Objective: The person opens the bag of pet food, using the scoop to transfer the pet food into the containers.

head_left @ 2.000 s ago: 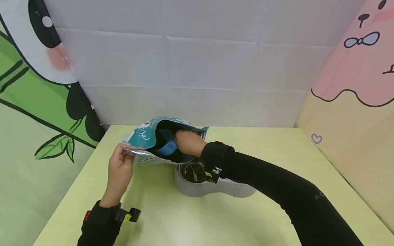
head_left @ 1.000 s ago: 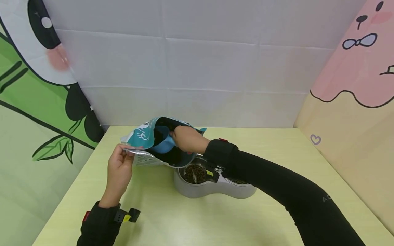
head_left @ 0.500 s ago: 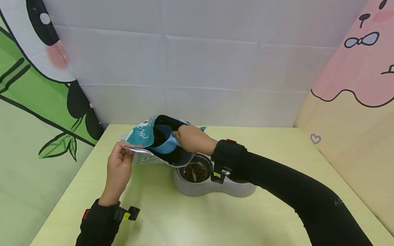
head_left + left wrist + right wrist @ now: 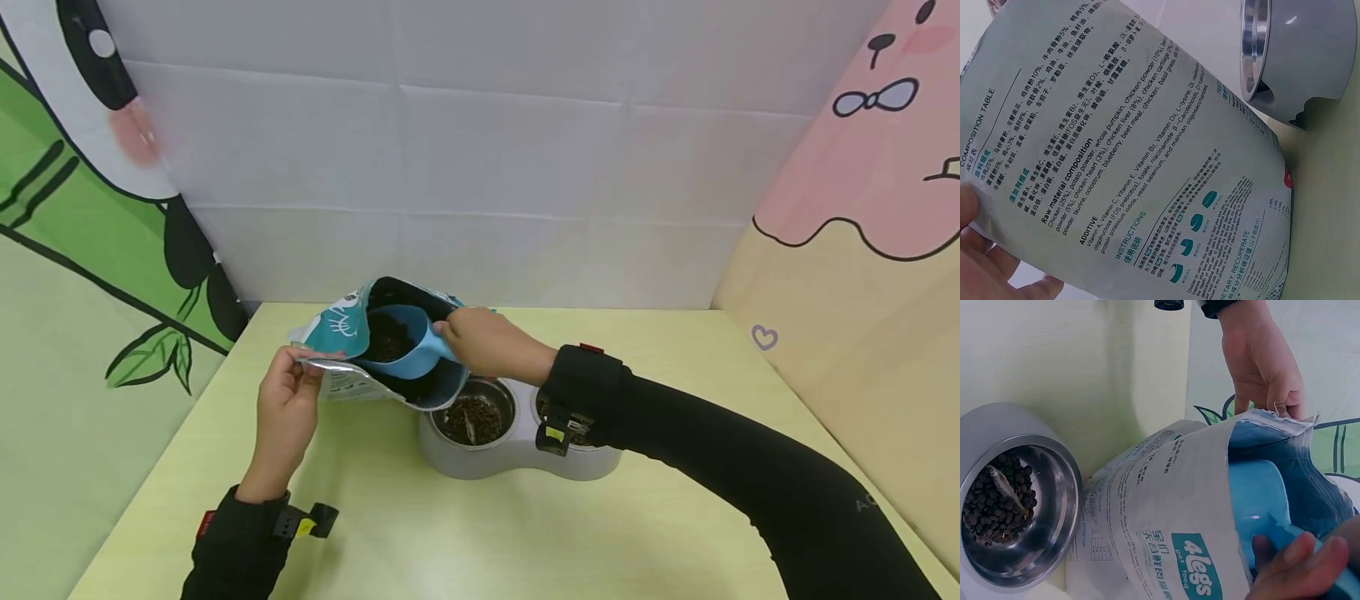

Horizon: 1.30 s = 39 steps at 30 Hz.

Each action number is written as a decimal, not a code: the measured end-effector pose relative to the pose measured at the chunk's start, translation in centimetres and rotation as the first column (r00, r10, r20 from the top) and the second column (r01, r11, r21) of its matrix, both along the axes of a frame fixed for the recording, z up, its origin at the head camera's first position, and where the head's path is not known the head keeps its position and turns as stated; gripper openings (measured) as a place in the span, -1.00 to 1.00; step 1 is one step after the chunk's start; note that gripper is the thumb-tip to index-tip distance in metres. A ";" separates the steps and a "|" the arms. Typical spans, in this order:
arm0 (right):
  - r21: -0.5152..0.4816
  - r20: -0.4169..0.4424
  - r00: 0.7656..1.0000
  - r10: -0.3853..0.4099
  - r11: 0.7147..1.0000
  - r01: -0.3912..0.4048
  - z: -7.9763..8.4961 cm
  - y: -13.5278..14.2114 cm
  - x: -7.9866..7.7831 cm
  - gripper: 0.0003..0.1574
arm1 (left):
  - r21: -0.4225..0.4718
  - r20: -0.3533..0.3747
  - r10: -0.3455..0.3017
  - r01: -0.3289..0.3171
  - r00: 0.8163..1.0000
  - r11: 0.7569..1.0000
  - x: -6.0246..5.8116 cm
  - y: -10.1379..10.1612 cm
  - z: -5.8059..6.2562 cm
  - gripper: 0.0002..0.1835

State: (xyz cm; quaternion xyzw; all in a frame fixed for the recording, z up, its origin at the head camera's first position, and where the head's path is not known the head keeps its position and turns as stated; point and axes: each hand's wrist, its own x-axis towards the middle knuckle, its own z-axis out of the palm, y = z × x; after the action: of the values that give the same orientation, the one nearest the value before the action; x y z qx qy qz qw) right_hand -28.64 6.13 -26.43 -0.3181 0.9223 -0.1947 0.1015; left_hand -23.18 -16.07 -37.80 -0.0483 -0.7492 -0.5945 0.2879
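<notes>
My left hand [image 4: 288, 412] pinches the left edge of an upright teal and white pet food bag [image 4: 336, 332], holding its mouth wide. My right hand [image 4: 491, 340] grips the handle of a blue scoop [image 4: 420, 360] at the bag's opening. Dark kibble [image 4: 386, 337] shows in the scoop's cup. In the right wrist view the scoop [image 4: 1257, 494] sits just inside the bag's mouth, the right fingers [image 4: 1300, 562] curled about its handle. The bag's printed back [image 4: 1116, 156] fills the left wrist view, the left thumb and fingers at its edge.
A grey double pet bowl stand [image 4: 480, 467] stands right beside the bag. Its left steel bowl [image 4: 1060, 506] holds brown kibble and a small dried fish [image 4: 1005, 486]; the right bowl is partly hidden by my right wrist. A wall rises behind the pale table [image 4: 450, 542].
My right hand has drawn back up and right out of the bag, bringing the scoop with it, and its kibble now shows. My left hand stays on the bag's edge.
</notes>
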 end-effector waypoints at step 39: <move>-0.083 0.037 0.999 0.001 0.997 0.003 1.4 4.4 0.8 -0.53 | -0.003 0.007 0.010 -0.010 1.000 1.000 -0.1 0.2 0.0 -0.89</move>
State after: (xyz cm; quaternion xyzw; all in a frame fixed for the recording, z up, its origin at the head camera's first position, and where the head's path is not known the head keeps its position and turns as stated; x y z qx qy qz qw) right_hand -27.87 10.51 -25.01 -0.3179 0.9115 -0.2387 0.1053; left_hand -23.23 -15.88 -37.83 -0.0430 -0.7514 -0.5921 0.2880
